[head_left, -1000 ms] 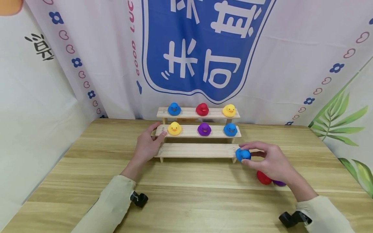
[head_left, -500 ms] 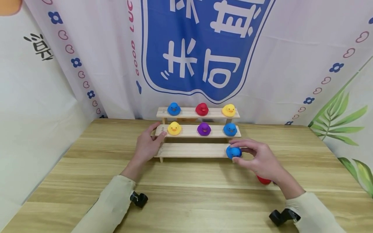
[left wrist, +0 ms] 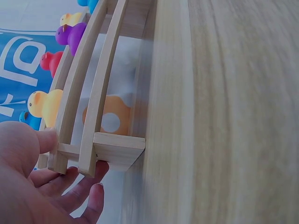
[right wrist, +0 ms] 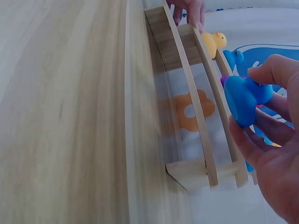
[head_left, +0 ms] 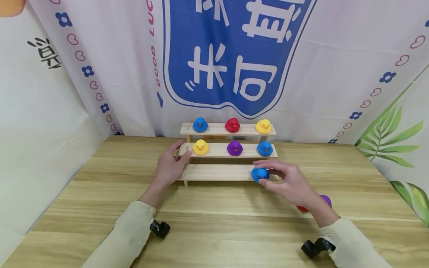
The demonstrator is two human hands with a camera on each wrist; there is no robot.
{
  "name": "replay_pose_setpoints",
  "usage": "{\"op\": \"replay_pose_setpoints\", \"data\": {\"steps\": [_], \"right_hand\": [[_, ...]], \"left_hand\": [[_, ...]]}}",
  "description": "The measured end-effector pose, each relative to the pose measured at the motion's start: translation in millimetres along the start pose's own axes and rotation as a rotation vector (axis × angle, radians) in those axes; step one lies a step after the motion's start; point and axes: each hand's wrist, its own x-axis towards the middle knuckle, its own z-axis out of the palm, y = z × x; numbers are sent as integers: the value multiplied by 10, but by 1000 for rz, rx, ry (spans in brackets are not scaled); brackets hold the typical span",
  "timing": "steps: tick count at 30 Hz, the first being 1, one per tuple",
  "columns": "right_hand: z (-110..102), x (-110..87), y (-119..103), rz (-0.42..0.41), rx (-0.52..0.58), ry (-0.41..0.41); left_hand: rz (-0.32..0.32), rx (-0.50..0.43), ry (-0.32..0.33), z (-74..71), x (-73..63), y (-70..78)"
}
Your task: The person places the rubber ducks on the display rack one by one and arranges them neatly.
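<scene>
A three-tier wooden stand (head_left: 218, 172) stands at the back of the table. My left hand (head_left: 169, 163) grips its left end; in the left wrist view the thumb lies by the middle tier and the fingers curl underneath. My right hand (head_left: 288, 180) pinches a blue rubber duck (head_left: 259, 174) between thumb and fingers, above the right part of the bottom tier. In the right wrist view this duck (right wrist: 245, 99) appears held off the boards. On the middle tier sit a yellow duck (head_left: 200, 147), a purple duck (head_left: 235, 148) and another blue duck (head_left: 265, 149).
The top tier bears a blue duck (head_left: 200, 125), a red duck (head_left: 232, 125) and a yellow duck (head_left: 263, 127). Partly hidden behind my right wrist, a red duck (head_left: 302, 209) and a purple duck (head_left: 326, 201) lie on the table (head_left: 214, 234). A printed curtain (head_left: 134, 74) hangs behind.
My right hand has moved left with the blue duck, from beyond the bottom tier's right end to over its right part. The left hand stays on the stand.
</scene>
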Motion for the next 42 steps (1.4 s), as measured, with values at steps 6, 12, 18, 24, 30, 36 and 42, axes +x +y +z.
{"op": "replay_pose_setpoints", "data": {"steps": [6, 12, 18, 24, 30, 36, 42], "right_hand": [[78, 59, -70, -5, 4, -9], [178, 121, -106, -24, 44, -17], [285, 183, -128, -29, 61, -27], [412, 265, -178, -10, 77, -63], [533, 347, -267, -26, 115, -87], [640, 418, -318, -31, 136, -106], [719, 501, -337, -17, 138, -108]], "left_hand": [[5, -11, -5, -4, 0, 2], [4, -11, -6, -4, -1, 2], [7, -4, -4, 4, 3, 3], [-4, -8, -7, -2, -5, 15], [-11, -12, -6, -6, -9, 23], [-11, -34, -17, -12, -16, 26], [-10, -17, -13, -17, -16, 38]]}}
